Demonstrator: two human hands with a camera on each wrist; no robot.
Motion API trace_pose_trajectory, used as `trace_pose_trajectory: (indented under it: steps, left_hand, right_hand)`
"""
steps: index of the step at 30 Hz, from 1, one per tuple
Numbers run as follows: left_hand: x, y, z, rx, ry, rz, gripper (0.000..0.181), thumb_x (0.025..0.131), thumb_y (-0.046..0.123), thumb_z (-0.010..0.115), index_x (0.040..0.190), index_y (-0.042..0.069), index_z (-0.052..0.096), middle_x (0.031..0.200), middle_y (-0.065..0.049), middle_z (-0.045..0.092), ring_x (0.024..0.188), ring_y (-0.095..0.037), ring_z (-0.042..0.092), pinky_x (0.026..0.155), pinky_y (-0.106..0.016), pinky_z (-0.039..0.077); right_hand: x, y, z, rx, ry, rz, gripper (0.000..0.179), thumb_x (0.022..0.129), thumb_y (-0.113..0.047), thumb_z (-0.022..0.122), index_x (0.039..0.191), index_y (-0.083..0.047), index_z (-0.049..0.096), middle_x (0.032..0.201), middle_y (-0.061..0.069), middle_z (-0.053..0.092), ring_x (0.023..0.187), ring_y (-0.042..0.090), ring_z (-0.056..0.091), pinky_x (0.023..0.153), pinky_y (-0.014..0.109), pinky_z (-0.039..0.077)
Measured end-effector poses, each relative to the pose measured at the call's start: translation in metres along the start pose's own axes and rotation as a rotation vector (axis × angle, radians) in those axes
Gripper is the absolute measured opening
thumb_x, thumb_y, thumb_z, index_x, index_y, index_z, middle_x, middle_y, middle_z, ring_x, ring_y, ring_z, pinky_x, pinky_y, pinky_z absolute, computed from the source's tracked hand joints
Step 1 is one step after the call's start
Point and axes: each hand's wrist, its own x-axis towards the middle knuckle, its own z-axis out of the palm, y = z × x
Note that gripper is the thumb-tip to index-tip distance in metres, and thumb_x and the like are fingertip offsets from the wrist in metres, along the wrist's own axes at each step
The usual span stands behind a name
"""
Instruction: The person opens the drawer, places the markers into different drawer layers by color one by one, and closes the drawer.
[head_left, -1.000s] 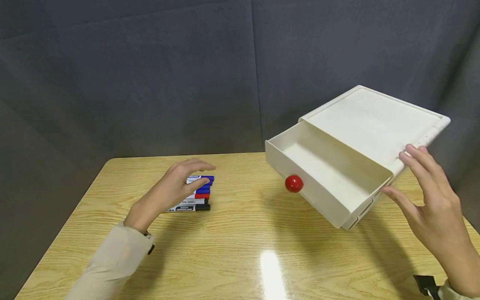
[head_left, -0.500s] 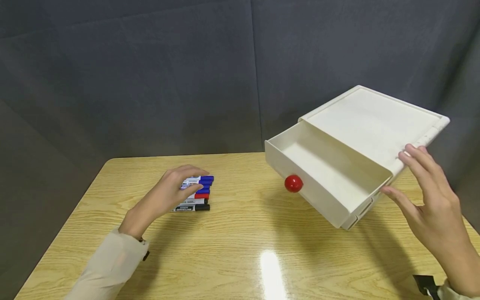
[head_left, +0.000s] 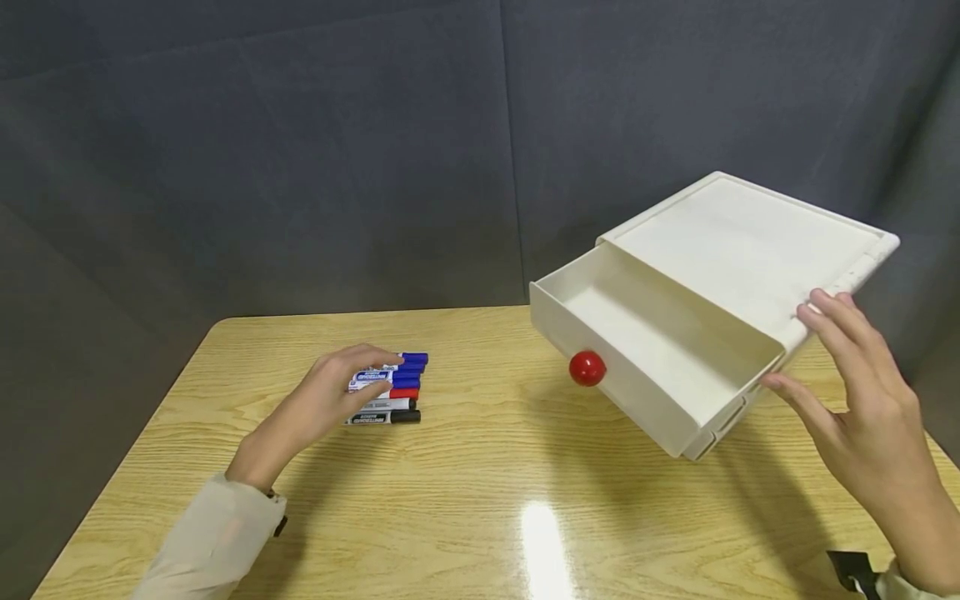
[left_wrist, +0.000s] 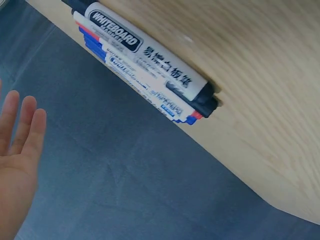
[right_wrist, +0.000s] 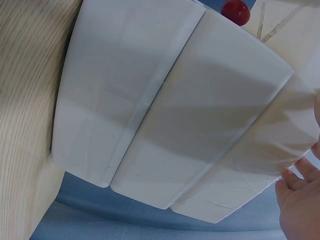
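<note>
My left hand (head_left: 318, 392) hovers above and beside a row of whiteboard markers (head_left: 381, 417), with blue, red and black caps, on the left of the table. Its thumb and fingers are apart and hold nothing; the left wrist view shows the markers (left_wrist: 145, 55) away from the fingers. To the right stands a white drawer unit (head_left: 750, 250) with its top drawer (head_left: 637, 387) pulled out and bare inside. A round red knob (head_left: 587, 367) sits on the drawer's front. My right hand (head_left: 873, 408) rests on the unit's right side, fingertips at the top edge, thumb lower.
A wooden table (head_left: 465, 492) carries everything. Behind it hangs a dark grey cloth (head_left: 375, 167). The right wrist view shows the unit's side (right_wrist: 165, 110) in stacked tiers. The pulled-out drawer juts toward the table's middle.
My left hand has drawn back to the left and slightly toward me, uncovering more of the markers. The right hand and the drawer unit have stayed in place.
</note>
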Motion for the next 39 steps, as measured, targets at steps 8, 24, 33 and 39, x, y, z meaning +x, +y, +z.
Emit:
trace_pose_trajectory:
  steps: [8, 24, 33, 39]
  left_hand:
    - [-0.007, -0.007, 0.006, 0.019, -0.019, -0.045, 0.036, 0.092, 0.008, 0.069, 0.127, 0.006, 0.066, 0.132, -0.016, 0.064, 0.125, -0.037, 0.059, 0.105, -0.058, 0.046]
    - [-0.017, -0.021, 0.014, 0.018, -0.002, -0.017, 0.031, 0.09, 0.006, 0.071, 0.121, 0.002, 0.069, 0.122, -0.013, 0.07, 0.118, -0.034, 0.063, 0.1, -0.052, 0.052]
    - [-0.022, -0.03, 0.014, 0.007, 0.006, -0.028, 0.031, 0.091, 0.005, 0.07, 0.121, 0.006, 0.069, 0.122, -0.011, 0.07, 0.12, -0.034, 0.062, 0.101, -0.053, 0.051]
    - [-0.028, -0.032, 0.013, 0.006, -0.008, -0.079, 0.031, 0.091, 0.004, 0.069, 0.122, 0.008, 0.069, 0.123, -0.012, 0.07, 0.119, -0.034, 0.063, 0.099, -0.053, 0.052]
  right_hand:
    - [0.001, -0.001, 0.0, 0.003, 0.004, -0.004, 0.078, 0.093, -0.056, 0.052, 0.127, 0.014, 0.057, 0.132, 0.035, 0.055, 0.144, 0.022, 0.04, 0.122, 0.025, 0.028]
    - [-0.001, 0.002, -0.001, -0.009, -0.002, -0.002, 0.079, 0.093, -0.057, 0.051, 0.127, 0.014, 0.057, 0.133, 0.035, 0.054, 0.144, 0.023, 0.04, 0.122, 0.025, 0.028]
    - [-0.001, 0.001, 0.0, -0.003, 0.01, 0.005, 0.079, 0.092, -0.057, 0.053, 0.126, 0.014, 0.057, 0.131, 0.035, 0.055, 0.144, 0.024, 0.041, 0.122, 0.025, 0.029]
    - [0.0, 0.003, 0.002, 0.009, 0.004, 0.002, 0.078, 0.092, -0.057, 0.053, 0.127, 0.013, 0.057, 0.132, 0.035, 0.055, 0.144, 0.027, 0.041, 0.121, 0.025, 0.029]
